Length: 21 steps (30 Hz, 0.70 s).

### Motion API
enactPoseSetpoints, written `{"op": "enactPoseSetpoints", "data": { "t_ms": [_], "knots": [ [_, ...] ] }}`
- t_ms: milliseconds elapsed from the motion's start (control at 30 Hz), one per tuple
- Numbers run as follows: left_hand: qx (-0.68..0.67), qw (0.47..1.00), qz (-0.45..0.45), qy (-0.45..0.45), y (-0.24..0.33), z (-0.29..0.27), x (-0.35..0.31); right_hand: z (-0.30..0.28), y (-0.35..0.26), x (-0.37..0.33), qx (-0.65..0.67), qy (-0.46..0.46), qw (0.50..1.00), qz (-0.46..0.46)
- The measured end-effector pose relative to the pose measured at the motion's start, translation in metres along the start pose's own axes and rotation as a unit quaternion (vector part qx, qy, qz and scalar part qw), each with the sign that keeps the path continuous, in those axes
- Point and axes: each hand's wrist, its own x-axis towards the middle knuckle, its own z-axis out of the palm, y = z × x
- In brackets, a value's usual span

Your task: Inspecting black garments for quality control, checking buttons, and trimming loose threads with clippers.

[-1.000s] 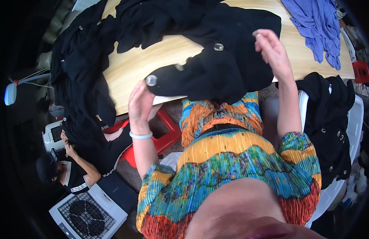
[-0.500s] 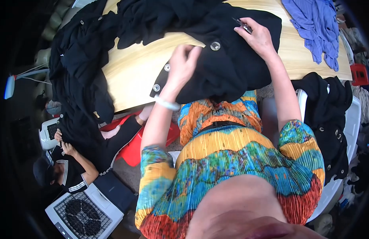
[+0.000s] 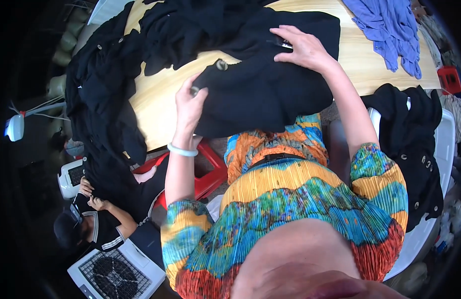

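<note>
A black buttoned garment hangs over the near table edge, toward my lap. My left hand pinches its left edge between thumb and fingers, beside a round button. Another shiny button shows just above, at the garment's upper edge. My right hand rests over the garment's right part, fingers partly stretched. Between its thumb and fingers sit small dark thread snips with a silvery part; the hand hides much of them.
More black garments cover the wooden table's left and far sides. A purple cloth lies at far right. Black clothes fill a white tub on the right. At left, another person handles black cloth near a fan unit and red stool.
My left hand has moved left and down and now pinches the garment's edge. My right hand has shifted slightly left and lower with the thread snips. The garment's left edge has been turned.
</note>
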Motion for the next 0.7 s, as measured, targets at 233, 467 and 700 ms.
{"op": "enactPoseSetpoints", "data": {
  "t_ms": [233, 467, 700],
  "knots": [
    [0.245, 0.968, 0.010, -0.046, -0.016, -0.010, -0.012, 0.016, -0.004, -0.005, 0.058, 0.032, 0.998, 0.001],
    [-0.157, 0.970, 0.136, -0.126, 0.074, 0.062, -0.009, -0.073, -0.102, -0.002, 0.463, 0.036, 0.886, 0.015],
    [-0.137, 0.952, 0.229, -0.146, 0.100, 0.094, 0.004, -0.103, -0.127, -0.006, 0.434, 0.066, 0.888, -0.133]
  ]
}}
